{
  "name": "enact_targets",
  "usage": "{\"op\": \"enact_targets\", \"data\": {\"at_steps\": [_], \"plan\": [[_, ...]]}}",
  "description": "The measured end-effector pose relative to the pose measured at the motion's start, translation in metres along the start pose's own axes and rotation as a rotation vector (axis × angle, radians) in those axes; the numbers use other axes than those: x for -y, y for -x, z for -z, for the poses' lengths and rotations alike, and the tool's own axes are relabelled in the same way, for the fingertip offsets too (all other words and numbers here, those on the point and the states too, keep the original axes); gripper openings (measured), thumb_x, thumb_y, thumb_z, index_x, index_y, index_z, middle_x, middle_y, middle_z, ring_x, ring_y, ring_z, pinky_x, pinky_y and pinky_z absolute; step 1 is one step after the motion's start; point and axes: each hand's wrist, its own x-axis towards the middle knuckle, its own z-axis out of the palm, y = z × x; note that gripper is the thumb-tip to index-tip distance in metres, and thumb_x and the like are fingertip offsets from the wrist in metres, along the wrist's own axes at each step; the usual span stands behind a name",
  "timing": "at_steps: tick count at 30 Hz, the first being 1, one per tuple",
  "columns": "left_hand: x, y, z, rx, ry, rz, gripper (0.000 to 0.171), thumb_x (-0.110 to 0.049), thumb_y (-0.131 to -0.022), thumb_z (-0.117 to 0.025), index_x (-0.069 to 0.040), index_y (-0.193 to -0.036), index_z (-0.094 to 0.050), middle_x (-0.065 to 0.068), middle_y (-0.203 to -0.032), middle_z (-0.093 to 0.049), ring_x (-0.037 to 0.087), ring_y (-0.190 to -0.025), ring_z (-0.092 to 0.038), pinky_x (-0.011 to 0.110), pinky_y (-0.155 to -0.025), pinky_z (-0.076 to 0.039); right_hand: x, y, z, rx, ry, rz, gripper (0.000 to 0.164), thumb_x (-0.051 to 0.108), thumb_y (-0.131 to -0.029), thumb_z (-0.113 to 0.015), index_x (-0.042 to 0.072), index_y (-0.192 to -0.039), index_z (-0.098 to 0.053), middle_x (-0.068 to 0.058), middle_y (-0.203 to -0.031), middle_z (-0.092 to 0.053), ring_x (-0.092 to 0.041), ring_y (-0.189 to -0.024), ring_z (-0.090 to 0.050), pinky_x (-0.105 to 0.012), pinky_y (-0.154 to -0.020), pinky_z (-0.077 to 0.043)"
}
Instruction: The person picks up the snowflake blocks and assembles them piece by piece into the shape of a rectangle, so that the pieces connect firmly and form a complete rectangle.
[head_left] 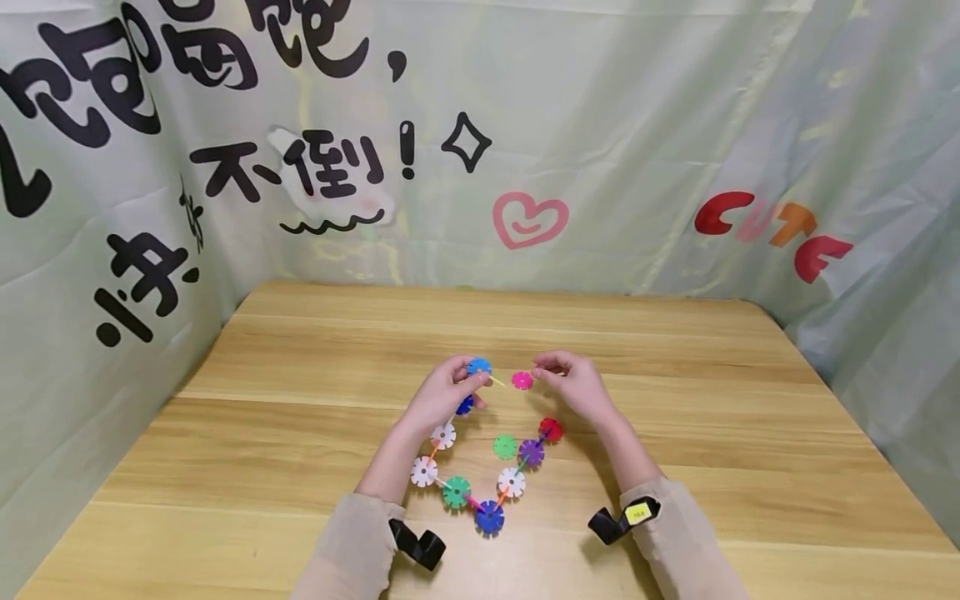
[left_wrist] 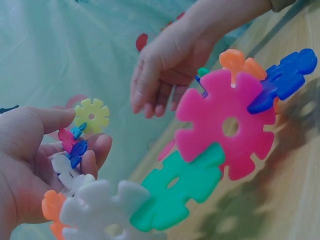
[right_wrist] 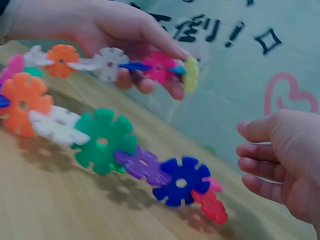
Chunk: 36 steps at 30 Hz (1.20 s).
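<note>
My left hand pinches one end of a chain of notched plastic snowflake discs. At that end a yellow disc projects by the thumb, joined to a light blue disc. The chain hangs from the hand and curves round in a U, its other end finishing in a red disc. Across from it my right hand hovers with fingers loosely bent and nothing between them. Just left of its fingertips in the head view shows a loose pink disc.
A loose light green disc lies inside the chain's curve on the wooden table. Behind the table hangs a printed curtain. Black camera mounts are strapped at both wrists.
</note>
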Motion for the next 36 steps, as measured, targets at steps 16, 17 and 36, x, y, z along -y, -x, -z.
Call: {"op": "enact_targets", "data": {"at_steps": [16,17,36], "plan": [[0.005,-0.002,0.003,0.005,-0.008,0.002,0.031,-0.018,-0.095,-0.054,0.002,-0.119,-0.05,0.022,-0.108,-0.061,0.032,-0.077,-0.064,0.027,-0.055,-0.046,-0.015,-0.019,-0.001,0.186,0.136,-0.08,0.033,0.015,-0.083,-0.07,-0.003,-0.11,-0.063,-0.009,-0.093,-0.064,-0.022,-0.086,-0.057,-0.03,-0.072,-0.048],[0.005,-0.002,0.003,0.005,-0.009,0.003,0.03,-0.018,-0.095,-0.054,0.002,-0.118,-0.05,0.022,-0.108,-0.061,0.031,-0.077,-0.064,0.027,-0.055,-0.046,-0.015,-0.02,-0.002,0.196,0.154,-0.081,0.034,0.016,-0.082,-0.071,-0.003,-0.109,-0.063,-0.008,-0.092,-0.063,-0.021,-0.085,-0.056,-0.031,-0.072,-0.047],[0.005,0.001,0.005,0.01,-0.01,-0.002,0.031,-0.018,-0.095,-0.054,0.002,-0.119,-0.05,0.023,-0.109,-0.06,0.033,-0.078,-0.064,0.028,-0.058,-0.047,-0.006,-0.021,-0.011,0.223,0.282,-0.09,0.022,0.015,-0.078,-0.075,0.003,-0.091,-0.061,-0.005,-0.083,-0.056,-0.019,-0.075,-0.049,-0.031,-0.067,-0.043]]}}
